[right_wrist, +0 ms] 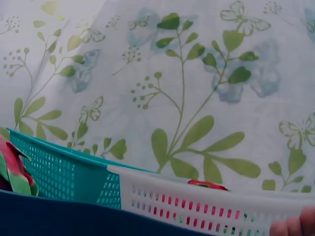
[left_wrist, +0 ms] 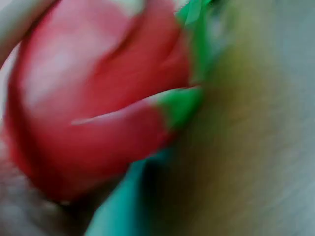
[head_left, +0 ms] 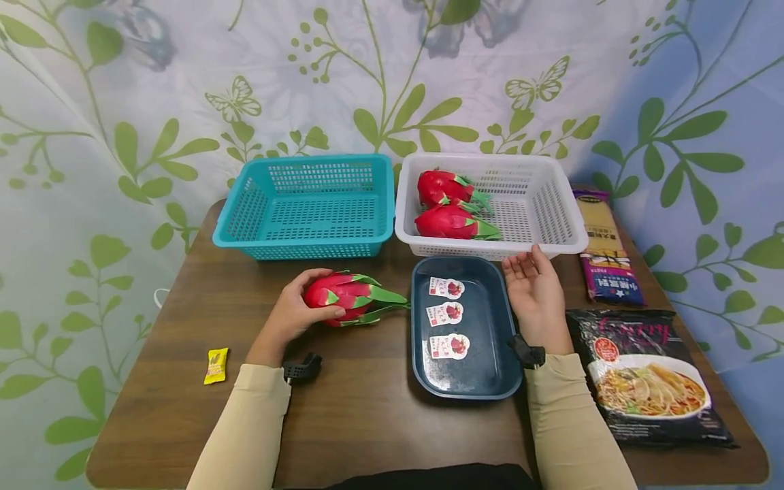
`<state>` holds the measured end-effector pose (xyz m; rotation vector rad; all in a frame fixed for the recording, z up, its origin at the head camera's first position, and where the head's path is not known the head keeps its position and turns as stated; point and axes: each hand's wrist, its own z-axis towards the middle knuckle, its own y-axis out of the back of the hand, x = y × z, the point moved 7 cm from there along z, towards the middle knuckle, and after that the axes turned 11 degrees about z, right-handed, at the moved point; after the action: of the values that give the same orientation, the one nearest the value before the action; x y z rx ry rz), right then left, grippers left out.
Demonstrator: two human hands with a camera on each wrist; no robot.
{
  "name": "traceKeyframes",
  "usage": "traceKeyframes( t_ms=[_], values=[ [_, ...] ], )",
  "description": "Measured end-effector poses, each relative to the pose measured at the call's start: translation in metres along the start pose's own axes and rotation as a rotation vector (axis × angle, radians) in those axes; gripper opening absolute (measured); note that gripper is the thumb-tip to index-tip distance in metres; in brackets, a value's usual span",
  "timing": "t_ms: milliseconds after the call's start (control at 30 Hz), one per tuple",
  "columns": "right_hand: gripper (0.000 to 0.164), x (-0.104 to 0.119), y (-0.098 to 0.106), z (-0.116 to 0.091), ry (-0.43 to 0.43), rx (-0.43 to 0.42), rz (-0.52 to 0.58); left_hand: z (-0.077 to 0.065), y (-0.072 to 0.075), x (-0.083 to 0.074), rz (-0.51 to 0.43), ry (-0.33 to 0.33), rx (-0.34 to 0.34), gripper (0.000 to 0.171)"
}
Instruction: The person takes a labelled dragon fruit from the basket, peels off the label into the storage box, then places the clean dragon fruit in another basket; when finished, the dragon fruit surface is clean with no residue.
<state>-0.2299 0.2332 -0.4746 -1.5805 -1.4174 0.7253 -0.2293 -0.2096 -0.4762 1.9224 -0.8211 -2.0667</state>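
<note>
My left hand point(head_left: 292, 309) grips a red dragon fruit point(head_left: 352, 297) with green leaf tips, in front of the teal basket point(head_left: 306, 250). Close up and blurred, the same dragon fruit point(left_wrist: 98, 113) fills much of the left wrist view. Palm up and fingers extended, my right hand point(head_left: 539, 303) is beside the right rim of a dark blue tray point(head_left: 484, 374), just before the white basket point(head_left: 490, 250), and holds nothing. Three white stickers point(head_left: 449, 346) with a fruit picture lie in the tray. Two more dragon fruits point(head_left: 447, 222) lie in the white basket.
A yellow wrapped snack point(head_left: 216, 366) lies on the wooden table point(head_left: 361, 435) at the left. To the right are a purple-and-yellow pasta packet point(head_left: 606, 248) and a black noodle packet point(head_left: 652, 381). A patterned cloth point(head_left: 392, 75) hangs behind the baskets.
</note>
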Motion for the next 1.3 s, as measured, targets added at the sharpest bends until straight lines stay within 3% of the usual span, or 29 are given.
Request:
traceKeyframes(
  t_ms=[133, 267, 400, 533, 667, 733, 900, 967, 1067, 1167, 1300],
  values=[
    [0.017, -0.004, 0.001, 0.007, 0.017, 0.087, 0.052, -0.01, 0.003, -0.007, 0.077, -0.005, 0.134, 0.092],
    [0.018, -0.003, 0.001, 0.009, 0.059, 0.137, 0.053, -0.018, 0.002, -0.011, 0.095, 0.001, 0.256, 0.097],
    [0.02, -0.002, 0.0, 0.011, 0.059, 0.165, 0.086, -0.021, 0.002, -0.019, 0.139, -0.03, 0.298, 0.096],
    [0.022, -0.002, -0.003, 0.013, 0.045, 0.197, 0.106, -0.014, 0.013, -0.046, 0.18, -0.143, 0.221, 0.093],
    [0.018, -0.002, -0.002, 0.014, 0.048, 0.203, 0.117, -0.004, 0.025, -0.089, 0.196, -0.264, 0.128, 0.092],
    [0.016, -0.002, 0.0, 0.014, 0.048, 0.192, 0.123, 0.0, 0.026, -0.114, 0.272, -0.311, 0.109, 0.092],
    [0.015, -0.006, 0.006, 0.015, 0.042, 0.192, 0.136, 0.011, 0.026, -0.169, 0.564, -0.386, 0.1, 0.092],
    [0.015, -0.008, 0.006, 0.016, 0.048, 0.199, 0.132, 0.018, 0.03, -0.185, 0.612, -0.409, 0.088, 0.091],
    [0.016, -0.009, 0.007, 0.015, 0.051, 0.202, 0.124, 0.029, 0.04, -0.204, 0.604, -0.452, 0.055, 0.089],
    [0.016, -0.008, 0.006, 0.014, 0.054, 0.205, 0.11, 0.043, 0.045, -0.221, 0.526, -0.5, 0.03, 0.088],
    [0.009, -0.005, 0.003, 0.014, 0.06, 0.231, 0.102, 0.078, 0.027, -0.246, 0.417, -0.519, -0.032, 0.089]
  ],
)
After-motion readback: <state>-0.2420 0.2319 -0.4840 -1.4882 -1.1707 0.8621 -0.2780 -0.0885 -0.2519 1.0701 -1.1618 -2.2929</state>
